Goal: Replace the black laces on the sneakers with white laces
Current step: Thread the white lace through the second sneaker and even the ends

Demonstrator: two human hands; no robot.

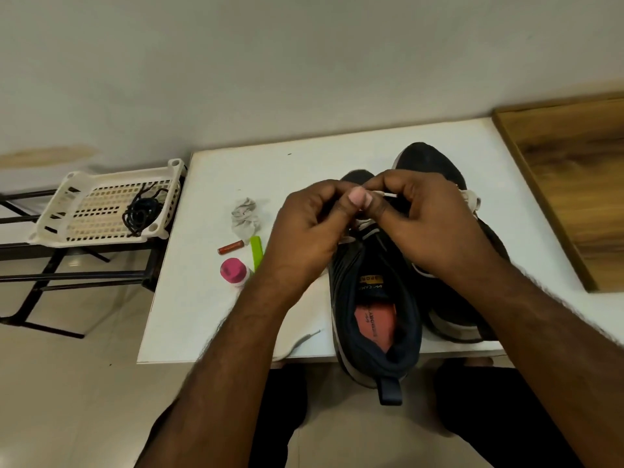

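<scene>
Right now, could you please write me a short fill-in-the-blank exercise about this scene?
1. The removed black laces lie in the white plastic ____.
2. Both hands pinch a ____ lace over the near dark sneaker.
3. The small bottle on the white table has a ____ cap.

Answers: basket; white; pink

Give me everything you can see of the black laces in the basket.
The black laces lie loosely coiled in a tangled heap, thin dark cord with a few ends straying outward. They rest on the perforated floor of the white plastic basket, toward its right side. The basket sits on a black metal rack left of the white table. Neither hand touches them.
</scene>
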